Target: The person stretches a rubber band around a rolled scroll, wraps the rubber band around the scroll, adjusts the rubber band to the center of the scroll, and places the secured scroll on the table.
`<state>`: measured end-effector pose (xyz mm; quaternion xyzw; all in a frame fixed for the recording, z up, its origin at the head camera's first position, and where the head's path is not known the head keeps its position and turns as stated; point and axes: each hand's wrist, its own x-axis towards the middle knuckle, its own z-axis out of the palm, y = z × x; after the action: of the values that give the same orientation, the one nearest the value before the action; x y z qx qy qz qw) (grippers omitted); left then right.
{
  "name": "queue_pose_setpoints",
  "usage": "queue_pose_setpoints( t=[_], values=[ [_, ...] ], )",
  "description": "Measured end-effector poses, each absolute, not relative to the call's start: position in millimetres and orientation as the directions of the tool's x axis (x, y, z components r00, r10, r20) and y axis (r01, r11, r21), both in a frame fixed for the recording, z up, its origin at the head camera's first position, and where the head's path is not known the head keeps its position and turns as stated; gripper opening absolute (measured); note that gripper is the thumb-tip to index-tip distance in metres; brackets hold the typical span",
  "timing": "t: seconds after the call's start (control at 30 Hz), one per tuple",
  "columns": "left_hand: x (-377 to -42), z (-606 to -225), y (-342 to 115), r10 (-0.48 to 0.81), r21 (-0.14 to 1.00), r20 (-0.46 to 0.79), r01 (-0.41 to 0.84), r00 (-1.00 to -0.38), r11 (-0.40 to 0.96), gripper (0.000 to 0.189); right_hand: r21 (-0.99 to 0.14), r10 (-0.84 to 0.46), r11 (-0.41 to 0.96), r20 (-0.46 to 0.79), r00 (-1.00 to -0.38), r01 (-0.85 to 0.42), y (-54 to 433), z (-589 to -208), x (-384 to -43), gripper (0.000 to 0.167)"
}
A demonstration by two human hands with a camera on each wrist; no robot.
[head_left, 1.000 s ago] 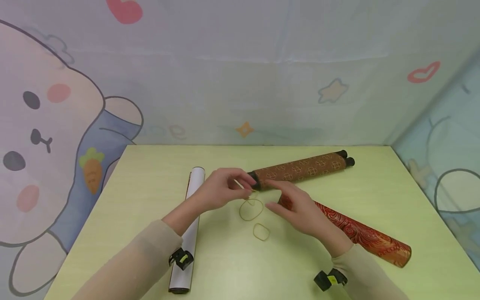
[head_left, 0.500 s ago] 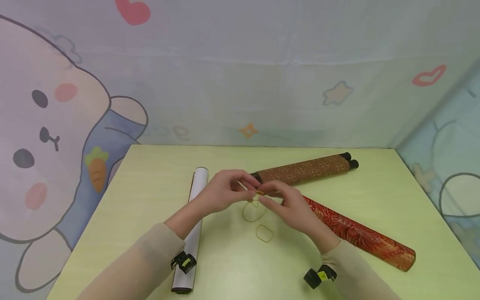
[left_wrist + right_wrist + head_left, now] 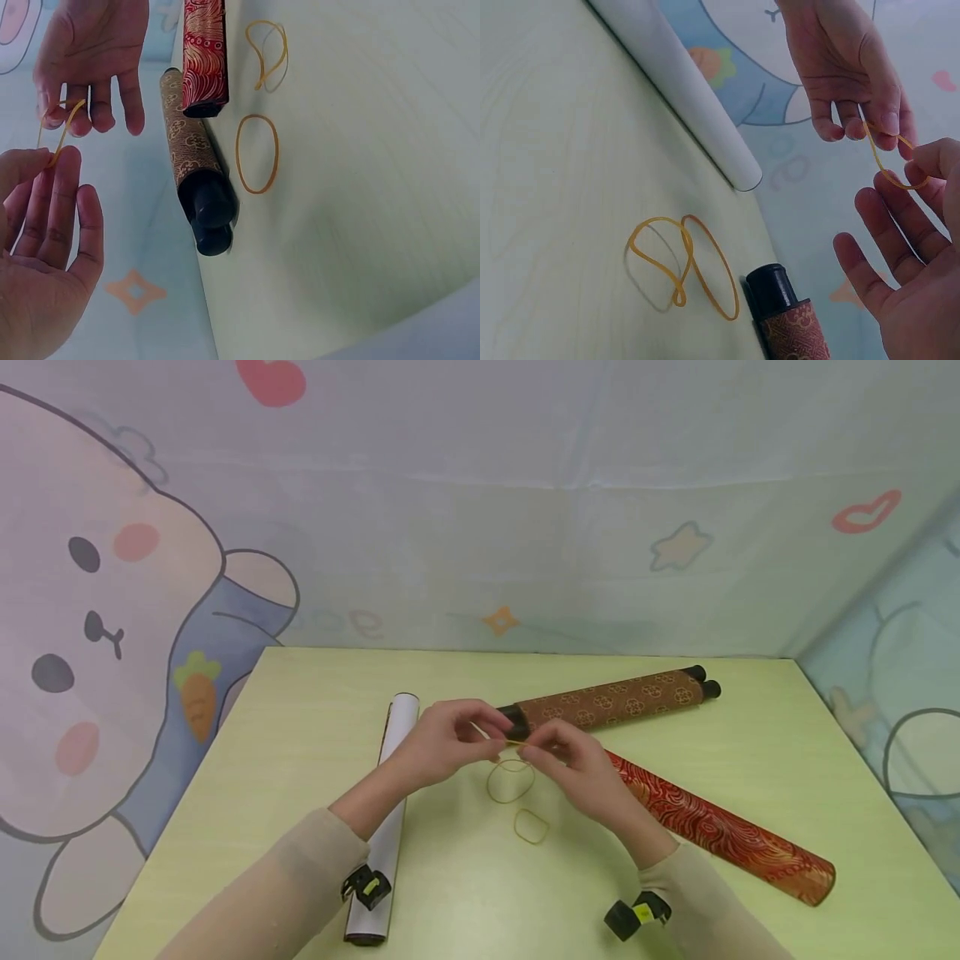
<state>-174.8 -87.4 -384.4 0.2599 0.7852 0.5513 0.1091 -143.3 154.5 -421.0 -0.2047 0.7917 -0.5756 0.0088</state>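
Observation:
My left hand (image 3: 453, 743) and right hand (image 3: 585, 768) are raised above the middle of the table, close together. A thin yellow rubber band (image 3: 75, 114) runs between them. The left thumb and fingertip pinch one end, and the right thumb and fingers pinch the other; the band looks slightly spread in both wrist views. Beneath the hands, two more rubber bands lie on the table: a plain loop (image 3: 277, 154) and a twisted one (image 3: 657, 262). Behind the fingertips lies the brown patterned scroll (image 3: 611, 702) with black rod ends.
A white rolled scroll (image 3: 382, 868) lies lengthwise on the left, partly under the left forearm. The red patterned scroll (image 3: 720, 822) slants across the right side, its far end hidden by the right hand. A printed cloth (image 3: 480, 527) hangs behind the pale table (image 3: 465, 893).
The right hand has moved in to the left hand and now grips the rubber band that the left held alone. The head view has shifted slightly. Scrolls and loose bands stay put.

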Motion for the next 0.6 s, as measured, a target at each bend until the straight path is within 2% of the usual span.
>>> queue_pose_setpoints(
  t=[0.2,0.43,0.6],
  values=[
    [-175,-388,-88,0.493,0.922,0.116,0.278,-0.862,0.27,0.02,-0.956,-0.317,0.142,0.203,-0.926,-0.258,156,-426,-144,0.009],
    [-171,-392,-82,0.469,0.952,0.035,0.172,-0.883,0.254,0.023,-0.975,-0.293,0.035,0.198,-0.936,-0.217,157,-427,-142,0.014],
    [-170,-398,-78,0.47,0.952,-0.003,0.141,-0.883,0.271,0.024,-0.978,-0.283,-0.012,0.205,-0.937,-0.21,158,-425,-140,0.015]
  ],
)
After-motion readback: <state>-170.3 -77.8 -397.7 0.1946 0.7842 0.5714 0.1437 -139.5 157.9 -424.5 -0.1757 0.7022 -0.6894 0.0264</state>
